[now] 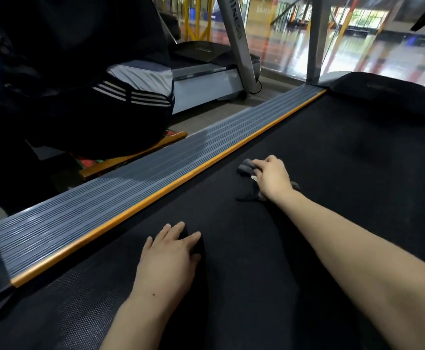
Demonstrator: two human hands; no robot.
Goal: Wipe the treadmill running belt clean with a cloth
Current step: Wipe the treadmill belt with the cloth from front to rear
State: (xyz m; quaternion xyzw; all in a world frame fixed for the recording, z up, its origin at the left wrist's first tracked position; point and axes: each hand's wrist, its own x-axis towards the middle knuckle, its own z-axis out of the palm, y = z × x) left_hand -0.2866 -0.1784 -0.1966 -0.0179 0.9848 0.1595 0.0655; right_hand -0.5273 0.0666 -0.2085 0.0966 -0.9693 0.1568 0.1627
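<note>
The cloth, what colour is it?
Dark grey cloth, under the right hand, seen in the head view.

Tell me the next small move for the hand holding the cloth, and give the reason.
Probably drag the crumpled grey cloth sideways across the black running belt. The right hand already presses it flat there, the left hand braces nearer, and belt remains on both sides.

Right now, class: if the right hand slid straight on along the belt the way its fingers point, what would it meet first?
Probably the orange trim strip edging the belt: the right hand, pressing the cloth, points up-left toward it, with only bare belt between.
</note>
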